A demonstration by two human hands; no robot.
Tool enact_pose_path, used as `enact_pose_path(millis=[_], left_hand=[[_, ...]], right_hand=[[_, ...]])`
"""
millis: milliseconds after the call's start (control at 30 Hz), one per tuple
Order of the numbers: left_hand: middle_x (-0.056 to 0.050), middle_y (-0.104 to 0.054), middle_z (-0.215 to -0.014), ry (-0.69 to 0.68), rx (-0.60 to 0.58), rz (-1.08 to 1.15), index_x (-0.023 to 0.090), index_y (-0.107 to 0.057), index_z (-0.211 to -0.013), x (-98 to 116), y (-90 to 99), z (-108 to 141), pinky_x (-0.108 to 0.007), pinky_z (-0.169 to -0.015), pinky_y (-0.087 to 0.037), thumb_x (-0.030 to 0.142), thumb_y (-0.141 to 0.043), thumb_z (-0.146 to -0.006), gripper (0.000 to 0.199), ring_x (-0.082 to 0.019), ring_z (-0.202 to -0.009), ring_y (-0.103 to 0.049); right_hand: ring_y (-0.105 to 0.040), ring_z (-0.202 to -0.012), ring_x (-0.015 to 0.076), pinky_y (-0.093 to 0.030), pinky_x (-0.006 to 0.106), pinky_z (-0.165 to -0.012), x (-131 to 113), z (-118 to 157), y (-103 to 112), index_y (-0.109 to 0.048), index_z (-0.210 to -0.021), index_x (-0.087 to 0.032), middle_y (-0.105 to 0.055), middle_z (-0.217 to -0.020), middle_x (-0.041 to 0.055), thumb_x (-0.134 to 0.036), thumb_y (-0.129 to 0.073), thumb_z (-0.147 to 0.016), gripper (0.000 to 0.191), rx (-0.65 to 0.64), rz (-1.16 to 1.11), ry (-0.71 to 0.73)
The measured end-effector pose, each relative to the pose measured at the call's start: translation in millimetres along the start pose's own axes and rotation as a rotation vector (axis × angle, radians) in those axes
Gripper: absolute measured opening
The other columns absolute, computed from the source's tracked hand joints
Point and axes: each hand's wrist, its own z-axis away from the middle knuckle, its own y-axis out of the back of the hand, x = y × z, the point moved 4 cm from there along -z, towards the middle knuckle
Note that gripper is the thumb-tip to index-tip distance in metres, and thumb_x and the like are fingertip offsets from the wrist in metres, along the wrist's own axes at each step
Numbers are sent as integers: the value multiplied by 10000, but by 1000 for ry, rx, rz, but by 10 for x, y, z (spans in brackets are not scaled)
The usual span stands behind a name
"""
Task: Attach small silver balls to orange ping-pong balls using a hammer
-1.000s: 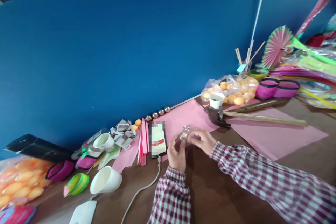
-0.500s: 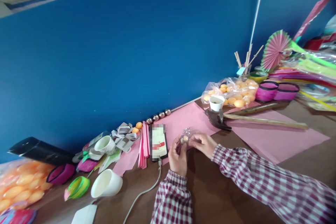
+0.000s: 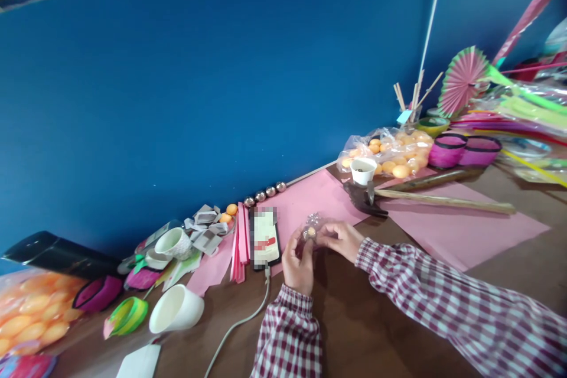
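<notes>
My left hand (image 3: 299, 260) is closed on a small shiny ball (image 3: 309, 233) with a pale orange patch, held between thumb and fingers. From the right, my right hand (image 3: 340, 237) reaches in with fingers pinched at the ball's side; what they hold is too small to make out. Just beyond the hands, small silvery pieces (image 3: 315, 218) rest on pink paper (image 3: 297, 204). A phone (image 3: 265, 237) with a lit screen and a cable lies left of my left hand.
Four-ball row aside, several shiny balls (image 3: 271, 191) line the wall. A hammer (image 3: 443, 201) and white cup (image 3: 363, 170) are right, near bagged orange balls (image 3: 401, 170). Left are a tipped white cup (image 3: 177, 309), green tape (image 3: 127, 316) and a black box (image 3: 57, 257).
The view has shifted slightly, so most things sit a little further left. Both hands stay together at the ball, with almost no change in their hold.
</notes>
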Motion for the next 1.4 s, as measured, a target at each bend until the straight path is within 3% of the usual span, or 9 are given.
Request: enact_pose_path(millis=[433, 833, 1100, 1400], left_hand=[[-114, -572, -1094, -37, -2, -89, 153, -498, -1124, -41, 20, -3, -379, -900, -391, 259, -529, -742, 397, -219, -1031, -518], [-108, -591, -1071, -39, 3, -138, 155, -524, -1107, -37, 26, -6, -387, -906, -383, 271, -534, -736, 389, -221, -1025, -523], [-107, -585, -1087, -15, 15, -144, 157, -559, -1066, -49, 33, -4, -388, -925, -364, 280, -550, -722, 366, -226, -1047, -507], [-105, -599, -1067, 15, 6, -142, 162, -548, -1085, -35, 30, -12, -385, -923, -369, 296, -546, -726, 383, -230, -1049, -507]], right_hand=[[-589, -678, 133, -479, 257, -653, 58, -23, 0, -638, -617, -129, -627, -829, 50, -343, -620, -649, 217, 2, -29, 8], [-582, -682, 129, -460, 237, -655, 2, 3, 11, -622, -618, -134, -643, -778, 31, -288, -588, -676, 167, 9, 23, -15], [-567, -631, 130, -433, 227, -607, -46, 33, 18, -599, -606, -143, -630, -635, 2, -293, -569, -686, 172, 16, 102, -41], [-561, -609, 123, -433, 219, -579, 8, 28, 10, -603, -650, -140, -634, -650, 8, -304, -559, -690, 175, 3, 40, -87]])
